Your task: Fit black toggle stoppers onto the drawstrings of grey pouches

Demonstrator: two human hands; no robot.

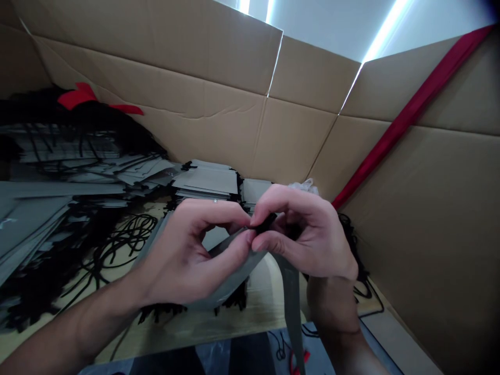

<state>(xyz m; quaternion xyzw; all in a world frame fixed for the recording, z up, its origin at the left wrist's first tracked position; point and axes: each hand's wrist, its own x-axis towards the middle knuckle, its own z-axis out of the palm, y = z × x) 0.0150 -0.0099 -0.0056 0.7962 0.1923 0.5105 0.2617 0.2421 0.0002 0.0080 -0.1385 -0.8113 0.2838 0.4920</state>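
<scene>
Cardboard walls (219, 67) rise behind the surface (265, 307) and along its right. At left lie heaped grey sheets (39, 224) edged with black cords, a red strip (80, 96) on top; then loose cords (128, 234) and a neater grey stack (207, 179), its front hidden by the left hand (203, 250). It meets the right hand (304, 229) mid-view, thumbs and forefingertips pinching a small black piece (266, 223); a grey strip (292, 291) hangs below.
</scene>
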